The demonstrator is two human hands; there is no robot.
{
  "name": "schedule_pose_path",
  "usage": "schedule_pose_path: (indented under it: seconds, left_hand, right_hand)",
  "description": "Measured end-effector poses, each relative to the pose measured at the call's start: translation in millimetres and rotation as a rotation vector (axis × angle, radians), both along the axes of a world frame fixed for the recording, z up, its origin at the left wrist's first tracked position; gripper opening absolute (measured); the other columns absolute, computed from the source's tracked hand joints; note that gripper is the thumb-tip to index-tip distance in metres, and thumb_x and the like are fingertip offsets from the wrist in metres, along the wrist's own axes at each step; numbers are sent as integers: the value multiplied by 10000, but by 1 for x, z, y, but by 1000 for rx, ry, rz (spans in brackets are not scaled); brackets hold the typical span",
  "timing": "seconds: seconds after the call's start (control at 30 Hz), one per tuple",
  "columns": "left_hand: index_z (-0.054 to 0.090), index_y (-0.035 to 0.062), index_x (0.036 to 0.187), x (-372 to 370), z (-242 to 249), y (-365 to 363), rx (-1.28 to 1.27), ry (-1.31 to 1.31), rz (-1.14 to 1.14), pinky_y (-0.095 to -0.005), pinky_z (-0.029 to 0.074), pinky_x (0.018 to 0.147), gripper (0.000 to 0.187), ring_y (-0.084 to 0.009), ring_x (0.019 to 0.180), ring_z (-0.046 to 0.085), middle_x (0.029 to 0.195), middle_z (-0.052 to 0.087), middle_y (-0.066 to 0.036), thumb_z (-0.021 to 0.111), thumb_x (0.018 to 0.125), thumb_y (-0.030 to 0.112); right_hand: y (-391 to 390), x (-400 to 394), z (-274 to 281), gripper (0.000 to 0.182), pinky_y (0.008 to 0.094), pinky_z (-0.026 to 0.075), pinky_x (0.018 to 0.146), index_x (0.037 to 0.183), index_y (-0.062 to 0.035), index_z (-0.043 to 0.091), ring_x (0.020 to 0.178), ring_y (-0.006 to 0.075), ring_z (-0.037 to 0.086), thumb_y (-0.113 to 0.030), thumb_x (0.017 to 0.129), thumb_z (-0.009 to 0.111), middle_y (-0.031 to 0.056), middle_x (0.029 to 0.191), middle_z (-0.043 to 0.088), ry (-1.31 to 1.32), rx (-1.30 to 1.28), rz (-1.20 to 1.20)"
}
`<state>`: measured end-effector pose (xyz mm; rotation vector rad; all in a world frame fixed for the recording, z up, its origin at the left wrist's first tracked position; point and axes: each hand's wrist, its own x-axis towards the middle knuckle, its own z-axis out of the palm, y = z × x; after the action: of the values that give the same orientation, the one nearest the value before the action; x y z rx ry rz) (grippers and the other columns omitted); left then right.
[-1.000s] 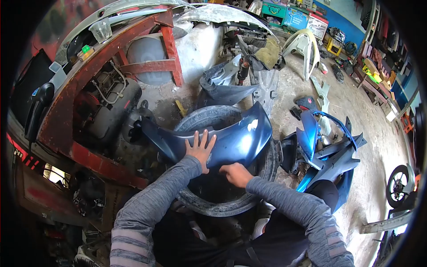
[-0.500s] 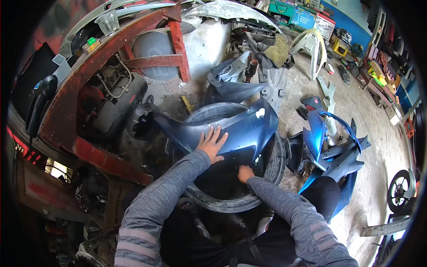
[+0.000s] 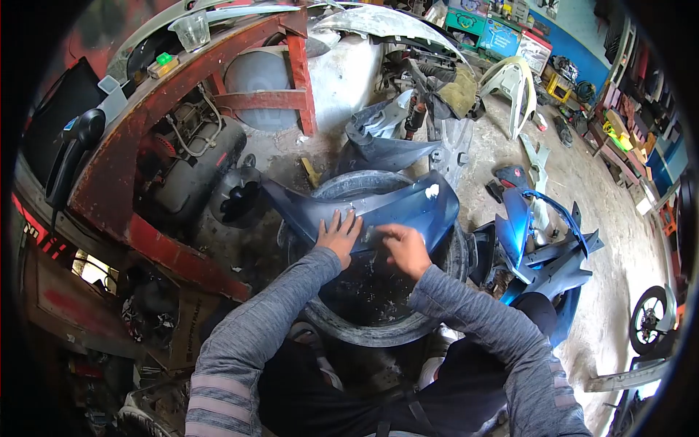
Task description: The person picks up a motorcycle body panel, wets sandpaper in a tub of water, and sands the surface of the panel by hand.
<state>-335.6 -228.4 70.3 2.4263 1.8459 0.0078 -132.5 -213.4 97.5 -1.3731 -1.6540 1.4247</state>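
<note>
On the blue fairing panel (image 3: 393, 207), left hand (image 3: 337, 237) lies flat, fingers (image 3: 342, 221) spread and released, pressing the surface. Right hand (image 3: 405, 247) rests just beside it, fingers bent onto the panel's near edge; whether they grip anything cannot be told. Panel lies tilted across the top of an old tyre (image 3: 386, 320) on the floor. Further blue fairing pieces (image 3: 539, 247) lie to the right; red steel frame (image 3: 145, 116) stands to the left.

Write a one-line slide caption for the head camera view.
Left hand and right hand press on a blue fairing panel laid across an old tyre in a cluttered workshop.
</note>
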Motion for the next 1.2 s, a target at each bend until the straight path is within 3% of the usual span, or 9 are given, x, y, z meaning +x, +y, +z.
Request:
schedule_pose_path:
  seconds: [0.07, 0.2, 0.43, 0.53, 0.67, 0.73, 0.83, 1.07, 1.2]
  left_hand:
    - [251, 92, 1550, 1, 5, -1, 31, -16, -1, -664, 243, 1150, 964, -452, 1484, 188, 1621, 201, -169, 742, 720, 104]
    - [390, 25, 1471, -5, -3, 0, 136, -215, -8, -583, 257, 1180, 877, -436, 1465, 247, 1551, 354, -170, 761, 685, 140]
    - [225, 21, 1539, 15, 37, -25, 200, -225, 572, -669, 159, 1166, 1188, -435, 1507, 91, 1629, 96, -223, 897, 609, 329]
    - [50, -83, 1528, 4, 11, -15, 328, -629, 753, -467, 245, 1203, 1355, -444, 1498, 103, 1599, -31, -303, 937, 581, 307]
    - [94, -145, 1497, 3, -9, 4, 234, -1006, 970, -374, 264, 1203, 1321, -482, 1423, 293, 1510, 286, -355, 947, 562, 234]
    - [204, -118, 1482, 4, -6, 10, 263, -964, 1044, -419, 434, 1096, 1148, -443, 1271, 505, 1374, 487, -303, 920, 632, 168]
    - [464, -13, 1326, -1, -4, 19, 185, -1754, 1180, -318, 586, 710, 684, -219, 965, 650, 1189, 594, -149, 837, 758, 63]
    - [605, 65, 980, 20, -30, 11, -244, -2420, 1004, -274, 527, 620, 253, -157, 724, 602, 886, 635, -45, 797, 816, 60]
    - [563, 8, 1125, 42, -17, -14, -320, -2529, 909, -425, 584, 902, 290, -283, 1008, 637, 1098, 608, -125, 710, 874, 5]
  right_hand:
    - [11, 0, -3, 366, 401, 603, 802, 1203, -56, 693, 906, 375, 713, 12, 867, 567, 171, 1079, 720, -106, 781, 23]
    - [4, 0, -21, 388, 455, 453, 1066, 1228, -5, 645, 1216, 425, 575, 1, 844, 584, 210, 1277, 633, -386, 1123, 243]
    - [17, 16, -23, 420, 456, 391, 1129, 1274, 4, 611, 1312, 402, 504, -75, 862, 596, 220, 1347, 586, -512, 1108, 270]
    - [18, 12, -26, 411, 452, 386, 1133, 1278, 0, 613, 1315, 400, 503, -82, 877, 581, 221, 1353, 585, -480, 1093, 269]
    - [14, 9, -28, 398, 448, 385, 1134, 1273, 1, 615, 1318, 403, 502, -84, 886, 581, 219, 1361, 581, -491, 1075, 365]
    - [16, 8, -31, 382, 449, 392, 1129, 1265, 1, 616, 1305, 414, 510, -77, 893, 576, 223, 1356, 584, -496, 1114, 325]
    - [23, 5, -29, 370, 453, 402, 1120, 1253, 1, 621, 1289, 422, 520, -67, 892, 575, 227, 1336, 594, -407, 1069, 179]
    - [18, 7, -4, 358, 439, 412, 1113, 1245, 8, 625, 1281, 411, 533, -81, 902, 584, 220, 1329, 603, -375, 1023, 204]
    - [3, 19, -4, 377, 440, 409, 1113, 1259, 19, 624, 1288, 406, 529, -69, 895, 581, 225, 1314, 613, -359, 1044, 332]
